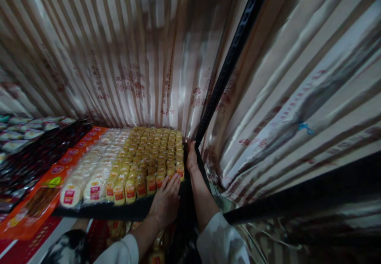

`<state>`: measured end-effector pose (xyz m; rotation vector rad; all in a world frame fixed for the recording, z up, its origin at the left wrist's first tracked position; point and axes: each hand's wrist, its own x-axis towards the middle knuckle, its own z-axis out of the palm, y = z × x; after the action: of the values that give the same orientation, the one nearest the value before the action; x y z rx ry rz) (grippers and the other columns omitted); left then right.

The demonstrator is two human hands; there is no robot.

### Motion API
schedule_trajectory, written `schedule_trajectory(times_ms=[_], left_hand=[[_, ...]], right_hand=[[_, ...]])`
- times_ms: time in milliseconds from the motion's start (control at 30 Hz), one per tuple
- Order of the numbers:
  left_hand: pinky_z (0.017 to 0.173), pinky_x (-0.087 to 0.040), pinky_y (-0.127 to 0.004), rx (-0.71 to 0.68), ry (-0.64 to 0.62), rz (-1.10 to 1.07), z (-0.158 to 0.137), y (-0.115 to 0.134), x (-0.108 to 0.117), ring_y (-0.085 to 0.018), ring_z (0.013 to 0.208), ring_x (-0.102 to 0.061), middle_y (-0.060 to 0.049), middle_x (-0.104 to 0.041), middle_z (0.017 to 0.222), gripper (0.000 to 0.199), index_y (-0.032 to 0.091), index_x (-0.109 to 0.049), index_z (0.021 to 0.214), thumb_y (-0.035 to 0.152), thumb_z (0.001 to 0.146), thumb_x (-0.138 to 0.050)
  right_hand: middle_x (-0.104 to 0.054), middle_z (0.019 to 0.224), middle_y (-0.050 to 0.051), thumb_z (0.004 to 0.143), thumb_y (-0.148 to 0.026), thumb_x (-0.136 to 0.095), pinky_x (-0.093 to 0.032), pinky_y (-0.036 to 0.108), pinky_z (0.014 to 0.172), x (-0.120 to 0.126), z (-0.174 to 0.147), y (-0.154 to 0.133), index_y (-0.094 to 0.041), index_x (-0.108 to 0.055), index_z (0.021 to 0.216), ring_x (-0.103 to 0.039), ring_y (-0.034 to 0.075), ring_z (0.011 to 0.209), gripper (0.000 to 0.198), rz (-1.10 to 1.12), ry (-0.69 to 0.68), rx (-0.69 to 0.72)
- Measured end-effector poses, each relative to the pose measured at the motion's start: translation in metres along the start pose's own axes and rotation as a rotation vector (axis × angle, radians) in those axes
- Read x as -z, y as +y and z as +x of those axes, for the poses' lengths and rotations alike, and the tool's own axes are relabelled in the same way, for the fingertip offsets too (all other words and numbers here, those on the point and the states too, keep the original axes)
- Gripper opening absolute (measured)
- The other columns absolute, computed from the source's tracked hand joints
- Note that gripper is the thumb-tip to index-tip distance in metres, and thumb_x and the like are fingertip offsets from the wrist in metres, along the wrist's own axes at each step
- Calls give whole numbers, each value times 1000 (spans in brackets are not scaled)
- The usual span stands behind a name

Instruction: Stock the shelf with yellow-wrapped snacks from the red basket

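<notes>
Rows of small yellow-wrapped food packs with red labels [143, 161] stand close together on a dark shelf [101, 211]. My left hand [166, 200] lies against the front of the rows near their right end, fingers stretched out and touching the packs. Along the right side of the last row, my right hand [192, 157] reaches toward the back corner, its fingers extended beside the dark metal post [220, 85]. Part of those fingers is hard to see in the dim light. Neither hand grips anything visible.
Clear-wrapped round white packs [93, 190], an orange packet strip [44, 200] and dark shiny packages [38, 161] fill the shelf leftward. Printed pale sheeting [143, 58] hangs behind and at right. More yellow packs [157, 252] show below. A dark bar [297, 188] crosses at right.
</notes>
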<state>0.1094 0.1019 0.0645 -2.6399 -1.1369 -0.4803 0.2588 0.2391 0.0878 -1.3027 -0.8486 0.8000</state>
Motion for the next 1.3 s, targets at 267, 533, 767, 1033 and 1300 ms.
schedule_trajectory(times_ms=[267,533,767,1033,1300], left_hand=[[115,-13,-40,-28,16,-55,-2,-2,-6,-21,139,-22,-10,-39,144,48,7,-48,130,32,93,-31],[114,-15,-42,-52,92,-86,-6,-4,-4,-22,139,-21,-12,-38,144,47,4,-45,132,25,92,-30],[116,-9,-40,-67,34,-89,-8,-2,0,-21,140,-17,-13,-38,144,48,6,-46,131,29,92,-33],[111,-28,-37,-87,5,-211,-16,0,14,-20,128,-39,-10,-53,132,39,12,-52,125,21,93,-32],[88,-52,-25,611,7,-988,-68,77,52,-12,100,-61,-6,-65,111,43,18,-56,116,14,92,-21]], right_hand=[[-61,114,11,83,-48,-49,-46,35,90,29,-93,-4,-17,-65,106,-55,20,107,41,-165,132,232],[-60,106,10,83,-32,-50,-45,38,93,38,-144,-7,-19,-66,97,-56,20,103,25,-310,68,335],[-61,105,10,82,-32,-50,-44,39,94,47,-155,-6,-19,-67,97,-56,20,102,26,-304,-21,301],[-61,112,12,80,-46,-50,-46,38,91,50,-182,-8,-18,-64,104,-55,23,108,39,-273,-9,160],[-62,117,12,85,-58,-34,-44,36,91,40,-225,-18,-17,-59,116,-58,22,107,57,-93,-49,-79]])
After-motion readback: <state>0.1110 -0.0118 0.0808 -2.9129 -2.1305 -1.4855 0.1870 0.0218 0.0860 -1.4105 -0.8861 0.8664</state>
